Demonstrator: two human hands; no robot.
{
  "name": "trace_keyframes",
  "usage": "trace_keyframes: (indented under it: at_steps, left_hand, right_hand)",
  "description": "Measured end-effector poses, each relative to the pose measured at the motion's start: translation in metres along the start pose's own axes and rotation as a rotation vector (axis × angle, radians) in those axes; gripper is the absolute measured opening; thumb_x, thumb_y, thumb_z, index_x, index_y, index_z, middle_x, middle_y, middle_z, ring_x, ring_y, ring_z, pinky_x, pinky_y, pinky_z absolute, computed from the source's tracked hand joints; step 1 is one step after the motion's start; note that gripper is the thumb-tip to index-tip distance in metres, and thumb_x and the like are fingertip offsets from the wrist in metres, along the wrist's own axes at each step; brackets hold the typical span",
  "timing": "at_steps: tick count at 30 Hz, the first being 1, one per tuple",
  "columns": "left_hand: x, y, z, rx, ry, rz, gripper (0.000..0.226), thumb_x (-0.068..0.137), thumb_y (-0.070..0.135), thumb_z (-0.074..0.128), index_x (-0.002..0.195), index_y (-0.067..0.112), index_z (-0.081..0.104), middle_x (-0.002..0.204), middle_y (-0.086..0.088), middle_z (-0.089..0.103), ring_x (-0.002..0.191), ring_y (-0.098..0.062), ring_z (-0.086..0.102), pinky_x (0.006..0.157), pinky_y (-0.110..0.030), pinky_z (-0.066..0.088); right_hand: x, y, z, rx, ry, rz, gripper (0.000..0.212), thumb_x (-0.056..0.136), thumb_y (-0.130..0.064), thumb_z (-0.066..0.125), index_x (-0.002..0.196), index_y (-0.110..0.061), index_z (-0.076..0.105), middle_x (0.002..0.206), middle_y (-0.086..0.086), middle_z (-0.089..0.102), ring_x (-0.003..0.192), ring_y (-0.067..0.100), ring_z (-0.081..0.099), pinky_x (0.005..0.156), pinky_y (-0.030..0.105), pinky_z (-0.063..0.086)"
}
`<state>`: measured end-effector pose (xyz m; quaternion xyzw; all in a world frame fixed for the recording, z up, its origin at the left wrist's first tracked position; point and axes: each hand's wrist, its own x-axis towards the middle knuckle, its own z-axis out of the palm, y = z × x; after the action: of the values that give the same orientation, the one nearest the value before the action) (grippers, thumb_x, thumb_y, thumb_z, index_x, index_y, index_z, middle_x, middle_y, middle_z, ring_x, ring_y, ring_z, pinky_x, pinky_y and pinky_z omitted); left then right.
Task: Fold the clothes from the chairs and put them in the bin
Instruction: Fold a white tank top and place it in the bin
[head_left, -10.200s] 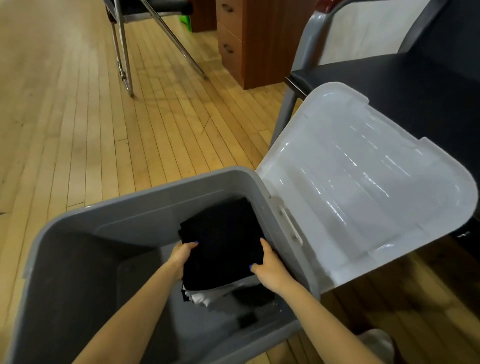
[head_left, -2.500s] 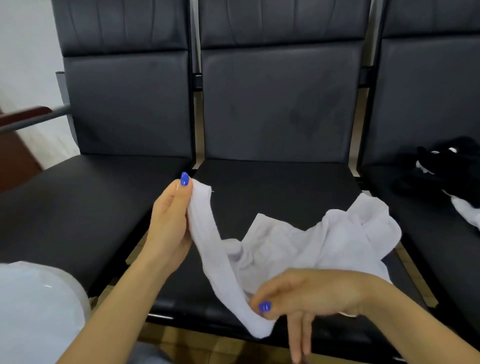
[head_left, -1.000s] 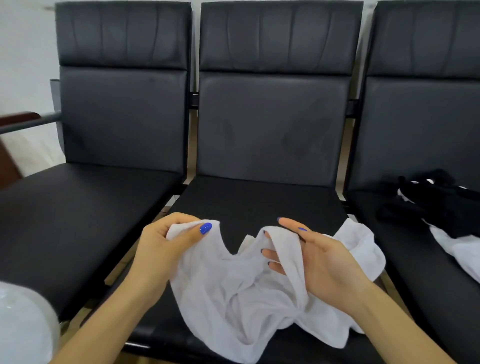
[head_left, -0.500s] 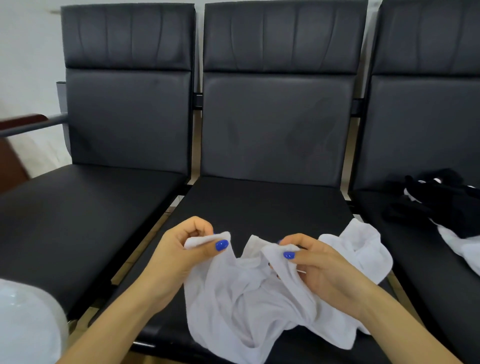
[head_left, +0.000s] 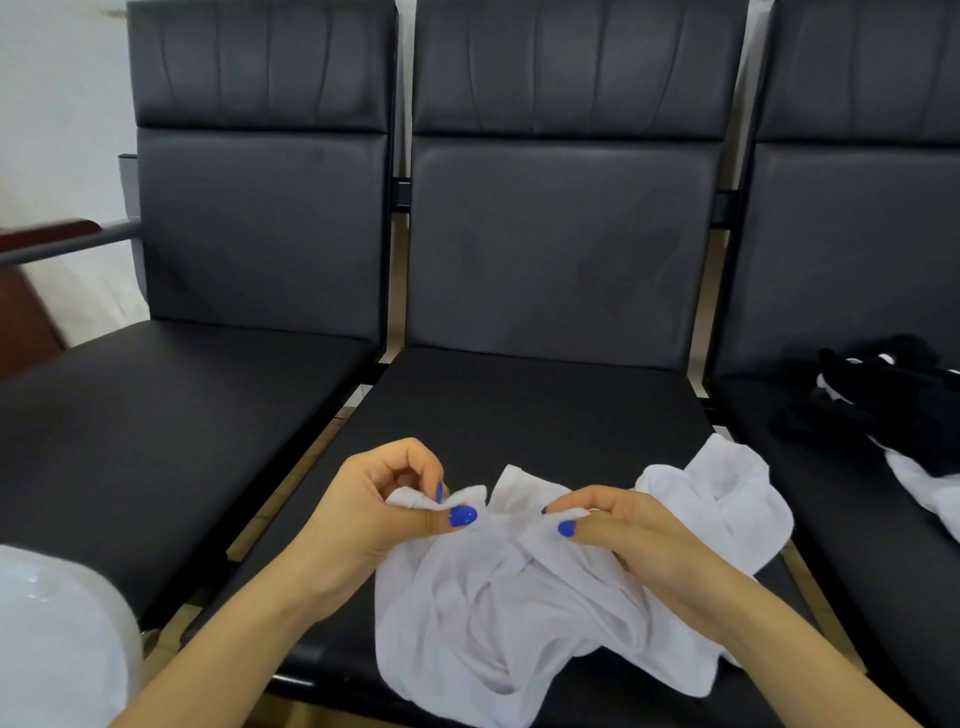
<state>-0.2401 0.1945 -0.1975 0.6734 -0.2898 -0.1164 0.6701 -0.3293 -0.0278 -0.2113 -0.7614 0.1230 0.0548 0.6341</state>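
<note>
Black padded chairs (head_left: 550, 249): both hands, left hand (head_left: 379, 512) and right hand (head_left: 618, 530), pinch an unfolded crumpled white cloth garment (head_left: 498, 623); a black-and-white clothes heap (head_left: 883, 410) waits, so much remains.

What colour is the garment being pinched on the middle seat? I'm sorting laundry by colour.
Plain white crumpled thin fabric garment, no pattern; clearest in the head view.

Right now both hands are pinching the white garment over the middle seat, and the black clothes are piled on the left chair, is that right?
Not quite. The black clothes lie on the right chair, not the left; the head view shows it. The rest holds: the left hand and the right hand pinch the white garment over the middle seat.
</note>
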Motion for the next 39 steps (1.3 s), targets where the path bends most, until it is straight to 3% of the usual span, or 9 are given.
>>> trace_keyframes:
  at_steps: [6,8,12,16,22,26,33,36,39]
  left_hand:
    - [0.001,-0.006,0.0,0.08,0.006,0.013,0.031,0.043,0.036,0.081,0.048,0.03,0.051,0.056,0.006,0.05,0.054,-0.005,0.047,0.053,-0.017,0.044]
    - [0.002,-0.007,0.0,0.144,0.035,0.02,0.037,0.047,0.04,0.08,0.046,0.03,0.044,0.051,0.008,0.043,0.05,-0.002,0.04,0.05,-0.015,0.039]
    - [0.003,-0.009,0.001,0.181,0.102,0.02,0.054,0.073,0.022,0.082,0.042,0.03,0.039,0.048,0.012,0.034,0.046,-0.004,0.033,0.051,-0.014,0.034]
    - [0.001,-0.004,0.004,0.205,0.105,-0.004,0.054,0.066,0.056,0.076,0.043,0.029,0.036,0.048,0.011,0.032,0.046,-0.004,0.032,0.047,-0.012,0.034]
    - [0.002,-0.003,0.002,0.236,0.174,-0.027,0.058,0.07,0.067,0.067,0.048,0.024,0.034,0.048,0.01,0.034,0.047,-0.003,0.035,0.048,-0.012,0.036]
    - [0.003,-0.003,0.001,0.263,0.21,-0.027,0.055,0.076,0.058,0.062,0.059,0.013,0.035,0.05,0.01,0.037,0.049,-0.002,0.038,0.051,-0.014,0.038]
    - [0.001,0.001,-0.001,0.074,0.208,-0.094,0.049,0.057,0.07,0.066,0.051,0.032,0.035,0.056,0.013,0.032,0.052,-0.004,0.028,0.052,-0.017,0.03]
    - [0.0,0.004,0.004,-0.126,0.197,-0.142,0.048,0.076,0.052,0.07,0.052,0.028,0.035,0.055,0.009,0.029,0.05,-0.006,0.025,0.051,-0.022,0.027]
    - [-0.001,0.012,0.006,-0.285,0.152,-0.2,0.04,0.087,0.038,0.055,0.059,0.021,0.031,0.055,0.009,0.029,0.049,-0.006,0.025,0.049,-0.021,0.028]
  right_hand:
    - [0.004,0.001,0.001,-0.012,0.073,-0.035,0.007,0.087,-0.021,0.067,0.084,-0.015,0.069,0.082,-0.006,0.073,0.082,0.006,0.067,0.073,0.017,0.046]
    - [0.004,0.002,-0.001,-0.011,0.051,-0.05,0.001,0.086,-0.012,0.069,0.085,-0.014,0.069,0.085,-0.005,0.073,0.084,0.009,0.069,0.075,0.017,0.05]
    - [0.001,0.001,-0.003,-0.001,-0.033,-0.069,0.023,0.084,0.0,0.068,0.101,-0.015,0.069,0.094,0.003,0.075,0.094,0.019,0.07,0.084,0.026,0.055]
    - [0.0,0.001,-0.001,0.003,0.012,-0.13,0.014,0.082,-0.004,0.071,0.093,-0.013,0.074,0.092,-0.002,0.075,0.087,0.01,0.071,0.071,0.016,0.053]
    - [0.004,0.002,-0.001,-0.042,0.137,-0.207,0.0,0.08,-0.014,0.073,0.081,-0.014,0.074,0.082,-0.001,0.074,0.079,0.009,0.069,0.065,0.015,0.051]
    - [0.006,0.004,-0.004,-0.049,0.156,-0.212,0.004,0.079,-0.012,0.075,0.079,-0.013,0.071,0.08,-0.002,0.073,0.077,0.009,0.069,0.065,0.016,0.051]
    - [0.006,0.005,-0.006,-0.031,0.217,-0.252,0.006,0.079,-0.012,0.073,0.077,-0.009,0.068,0.069,-0.007,0.069,0.064,0.001,0.064,0.058,0.011,0.048]
    - [0.007,0.006,-0.008,-0.087,0.262,-0.275,0.009,0.078,-0.02,0.073,0.078,-0.012,0.069,0.079,-0.002,0.068,0.072,0.004,0.063,0.063,0.014,0.05]
    - [0.001,0.004,-0.009,-0.1,0.333,-0.291,0.019,0.072,-0.033,0.073,0.081,-0.016,0.071,0.09,-0.01,0.068,0.085,0.002,0.063,0.068,0.012,0.048]
